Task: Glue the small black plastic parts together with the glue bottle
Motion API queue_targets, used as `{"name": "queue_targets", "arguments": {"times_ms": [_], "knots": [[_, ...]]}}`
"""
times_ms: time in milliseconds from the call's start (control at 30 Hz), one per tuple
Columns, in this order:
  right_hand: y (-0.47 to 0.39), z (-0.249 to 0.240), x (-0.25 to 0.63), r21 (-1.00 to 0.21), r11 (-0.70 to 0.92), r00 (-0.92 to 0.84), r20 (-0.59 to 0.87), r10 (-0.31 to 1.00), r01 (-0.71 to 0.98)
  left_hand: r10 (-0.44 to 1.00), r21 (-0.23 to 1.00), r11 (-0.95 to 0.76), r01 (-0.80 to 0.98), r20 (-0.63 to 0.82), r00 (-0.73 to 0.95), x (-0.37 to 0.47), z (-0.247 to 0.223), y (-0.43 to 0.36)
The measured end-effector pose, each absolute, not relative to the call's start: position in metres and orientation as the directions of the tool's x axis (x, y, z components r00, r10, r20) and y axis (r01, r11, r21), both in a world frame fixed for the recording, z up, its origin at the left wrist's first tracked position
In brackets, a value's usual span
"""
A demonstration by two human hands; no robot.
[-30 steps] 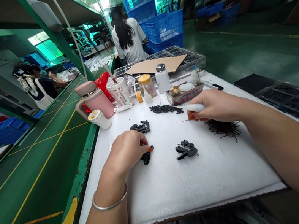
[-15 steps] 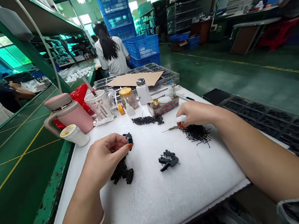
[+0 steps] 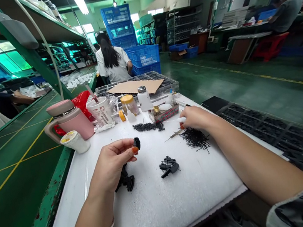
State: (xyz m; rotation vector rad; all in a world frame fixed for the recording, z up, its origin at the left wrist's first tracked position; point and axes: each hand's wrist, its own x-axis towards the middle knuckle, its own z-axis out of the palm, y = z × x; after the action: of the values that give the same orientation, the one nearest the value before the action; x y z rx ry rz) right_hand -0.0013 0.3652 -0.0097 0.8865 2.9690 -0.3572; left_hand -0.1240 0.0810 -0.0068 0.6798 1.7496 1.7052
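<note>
**At our flat, white, sheet-covered workbench (image 3: 156,206), we are pinching a small, blocky, black plastic-looking part (image 3: 137,144)**

With the bench's middle serving as our dial's centre, our left hand (image 3: 116,158) is occupying nine o'clock. Its thumb and fingertips are grasping the part, which is pointing upward at eleven o'clock and appearing raised off the surface. Beneath that hand, at eight o'clock, a loose heap of black, angular, plastic-looking pieces (image 3: 129,182) is lying partly hidden.

Our right hand (image 3: 196,117) is occupying two o'clock, its fingers curling closed around a white, narrow-tipped, plastic-looking tube (image 3: 182,119) that is pointing toward nine. Just under those fingers, a slim, pointed, brownish metal-looking tool (image 3: 176,134) is showing; we cannot tell whether they are gripping it too. Close by, at three o'clock, a tangled pile of thin, straight, black rods (image 3: 195,139) is spreading.

At four o'clock, a small cluster of angular black pieces (image 3: 169,166) is lying apart from both hands. At twelve, a mound of tiny black granules (image 3: 148,127) is stretching near a red-patterned rectangular box (image 3: 165,116) at one. At ten, a pink, lidded, handled mug (image 3: 72,121) is standing just beside a white, round, yellow-topped tub (image 3: 79,144). Farther off, toward twelve, a person in a white shirt (image 3: 114,67) is facing away from us.
</note>
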Motion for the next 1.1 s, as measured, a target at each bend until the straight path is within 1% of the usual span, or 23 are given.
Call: {"name": "queue_targets", "arguments": {"times_ms": [233,467,700,967,1100], "knots": [[0.358,-0.008,-0.001,-0.168,0.834,-0.850,-0.116,0.514,0.526,0.725,0.992,-0.008,-0.123,-0.079,-0.685,-0.122,-0.004,0.082],[0.355,-0.010,-0.005,-0.091,0.830,-0.834,-0.107,0.541,0.550,0.751,0.985,-0.030,-0.170,-0.090,-0.654,-0.122,-0.005,0.081],[0.358,-0.006,-0.002,-0.092,0.831,-0.835,-0.109,0.539,0.549,0.783,0.981,-0.014,-0.193,-0.109,-0.613,-0.124,-0.005,0.081],[0.352,-0.009,-0.006,-0.069,0.822,-0.821,-0.135,0.554,0.566,0.779,0.978,-0.029,-0.208,-0.109,-0.618,-0.124,-0.007,0.081],[0.347,-0.008,-0.005,-0.076,0.828,-0.828,-0.137,0.544,0.556,0.787,0.980,-0.025,-0.195,-0.101,-0.608,-0.124,-0.007,0.082]]}}
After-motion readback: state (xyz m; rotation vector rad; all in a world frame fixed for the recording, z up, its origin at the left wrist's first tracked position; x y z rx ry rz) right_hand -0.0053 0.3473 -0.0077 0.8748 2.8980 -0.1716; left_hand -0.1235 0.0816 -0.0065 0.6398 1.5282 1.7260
